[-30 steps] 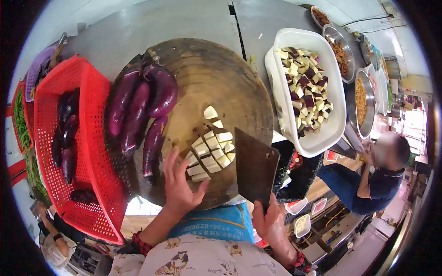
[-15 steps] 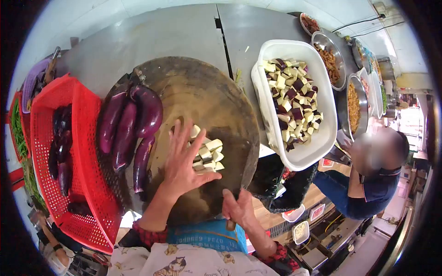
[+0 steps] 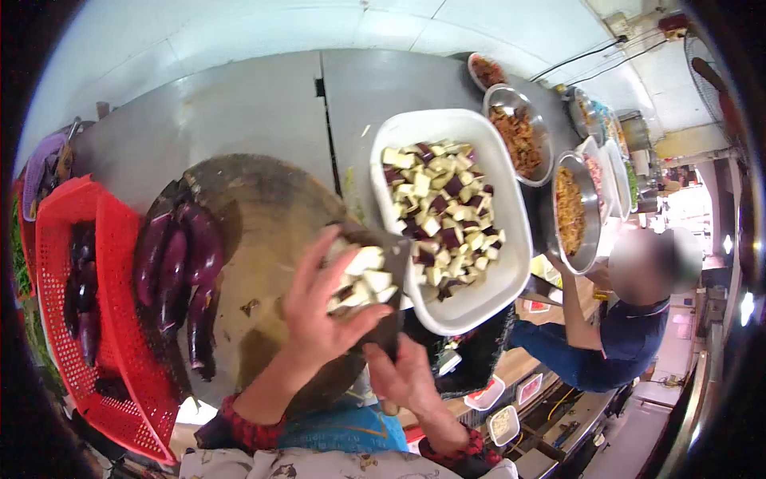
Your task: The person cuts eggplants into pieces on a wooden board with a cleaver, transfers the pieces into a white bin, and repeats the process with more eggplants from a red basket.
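My left hand [image 3: 313, 315] cups a pile of cut eggplant chunks [image 3: 369, 279], thumb on the near side and fingers along the far side. Under the chunks lies the dark blade of a cleaver [image 3: 391, 323], lifted over the right edge of the round wooden chopping board [image 3: 263, 207]. Its handle is wrapped by my right hand [image 3: 407, 371]. Close by on the right, a white tub [image 3: 515, 231] holds many eggplant cubes [image 3: 451, 211]. Several whole purple eggplants [image 3: 175, 263] lie on the board's left side.
A red plastic basket [image 3: 120, 319] with darker eggplants stands at the left. Metal bowls of food, including one with orange-brown pieces [image 3: 570, 211], line the right. A co-worker [image 3: 614, 319] is beyond them. Small white containers [image 3: 504, 425] sit lower right.
The eggplant chunks have gone from the board onto the cleaver blade and moved right toward the tub, both hands with them. The view has shifted, so surroundings appear lower and further left.
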A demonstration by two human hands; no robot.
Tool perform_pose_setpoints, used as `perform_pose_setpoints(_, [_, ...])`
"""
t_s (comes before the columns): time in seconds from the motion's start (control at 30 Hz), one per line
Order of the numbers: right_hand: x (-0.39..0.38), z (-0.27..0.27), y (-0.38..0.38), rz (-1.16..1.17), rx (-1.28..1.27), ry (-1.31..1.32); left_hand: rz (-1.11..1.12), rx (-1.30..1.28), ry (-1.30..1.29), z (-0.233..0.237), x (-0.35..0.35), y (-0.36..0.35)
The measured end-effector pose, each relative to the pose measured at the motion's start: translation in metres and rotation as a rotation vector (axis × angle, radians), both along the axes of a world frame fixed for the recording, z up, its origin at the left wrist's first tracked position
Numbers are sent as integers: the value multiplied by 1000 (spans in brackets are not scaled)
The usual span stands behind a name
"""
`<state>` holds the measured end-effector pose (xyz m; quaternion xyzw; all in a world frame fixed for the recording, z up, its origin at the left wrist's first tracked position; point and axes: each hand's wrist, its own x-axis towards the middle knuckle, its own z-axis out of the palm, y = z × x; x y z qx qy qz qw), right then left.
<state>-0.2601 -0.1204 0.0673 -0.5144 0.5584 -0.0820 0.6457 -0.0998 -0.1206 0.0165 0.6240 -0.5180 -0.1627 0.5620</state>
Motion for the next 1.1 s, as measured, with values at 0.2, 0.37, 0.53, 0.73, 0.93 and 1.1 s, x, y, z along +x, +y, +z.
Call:
perform_pose_setpoints(0.2, [-60,29,-74,8,-870,477,-77,-137,205,-1,-86,-111])
perform_pose_setpoints(0.37, [-98,17,-99,0,-959,723,165,-228,620,-4,-76,-103])
perform_pose_setpoints(0.53, [-111,9,-93,-76,-908,670,295,-80,60,-1,21,-21])
perform_pose_setpoints(0.73, [-82,5,-71,-159,-627,438,629,446,-558,-1,112,69])
perform_pose_setpoints(0.93, [-41,-1,-40,91,-632,297,557,576,-787,-20,121,70])
perform_pose_setpoints(1.1, [-13,5,-17,186,-659,196,463,647,-645,-16,108,65])
